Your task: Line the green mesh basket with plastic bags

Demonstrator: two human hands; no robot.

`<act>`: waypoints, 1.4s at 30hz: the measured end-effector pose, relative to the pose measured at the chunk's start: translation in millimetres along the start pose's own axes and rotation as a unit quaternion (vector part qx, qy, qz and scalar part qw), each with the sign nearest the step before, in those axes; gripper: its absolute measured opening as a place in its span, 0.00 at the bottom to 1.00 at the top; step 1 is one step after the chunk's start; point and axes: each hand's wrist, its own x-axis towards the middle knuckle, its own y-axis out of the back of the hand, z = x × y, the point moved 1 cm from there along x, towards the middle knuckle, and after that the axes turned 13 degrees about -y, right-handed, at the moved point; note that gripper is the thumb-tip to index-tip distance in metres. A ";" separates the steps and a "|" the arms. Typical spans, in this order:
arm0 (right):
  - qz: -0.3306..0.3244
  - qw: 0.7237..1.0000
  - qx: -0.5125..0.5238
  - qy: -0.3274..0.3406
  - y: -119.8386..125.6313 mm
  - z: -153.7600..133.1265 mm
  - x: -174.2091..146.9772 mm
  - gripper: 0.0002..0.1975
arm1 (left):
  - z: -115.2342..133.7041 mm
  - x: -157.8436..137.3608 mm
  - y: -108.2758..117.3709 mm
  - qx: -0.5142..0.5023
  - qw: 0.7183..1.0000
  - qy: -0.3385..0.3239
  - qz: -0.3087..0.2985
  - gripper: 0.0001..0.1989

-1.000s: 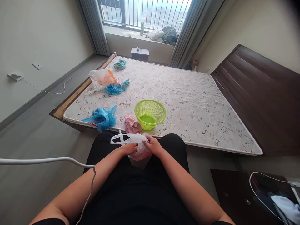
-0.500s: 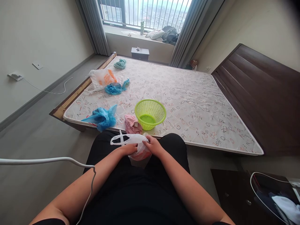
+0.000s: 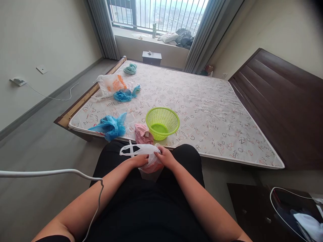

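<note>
Over my lap, between my knees, I hold a white plastic bag [image 3: 151, 165] with orange-red showing on its lower part. Its handle loops stick out toward the left. My right hand [image 3: 164, 156] is closed, pinching the bag's right side near the top. My left hand [image 3: 140, 161] is closed at the bag's left side, its fingertips hidden by the plastic. Just beyond the bag, a pink cloth [image 3: 143, 133] lies at the mattress edge. Touching or nearly touching it on the right stands a light-green plastic basket [image 3: 163, 121].
On the patterned mattress [image 3: 202, 111] lie two blue plastic bags [image 3: 111, 127], a white-and-orange bag [image 3: 111, 84] and a teal rolled cloth [image 3: 130, 68]. A white cable [image 3: 63, 172] crosses by my left arm. At lower right is a dark cabinet [image 3: 252, 205].
The view has shifted very slightly. Both hands keep their hold on the white bag, and nothing on the mattress has moved.
</note>
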 end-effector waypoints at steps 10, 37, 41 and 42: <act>-0.003 1.000 -0.008 -0.007 -0.4 -1.0 0.5 0.11 | -1.2 0.5 0.1 -0.005 1.000 0.006 -0.008 0.24; -0.013 1.000 0.004 -0.019 1.7 1.2 0.3 0.11 | -17.8 8.2 -8.7 -0.048 0.992 -0.043 0.105 0.22; -0.013 1.000 0.002 -0.022 1.6 1.8 0.7 0.11 | -16.0 8.1 -8.3 -0.046 0.993 -0.039 0.098 0.22; -0.012 1.000 0.002 -0.020 1.5 2.0 0.8 0.11 | -15.6 8.3 -8.3 -0.045 0.993 -0.042 0.099 0.21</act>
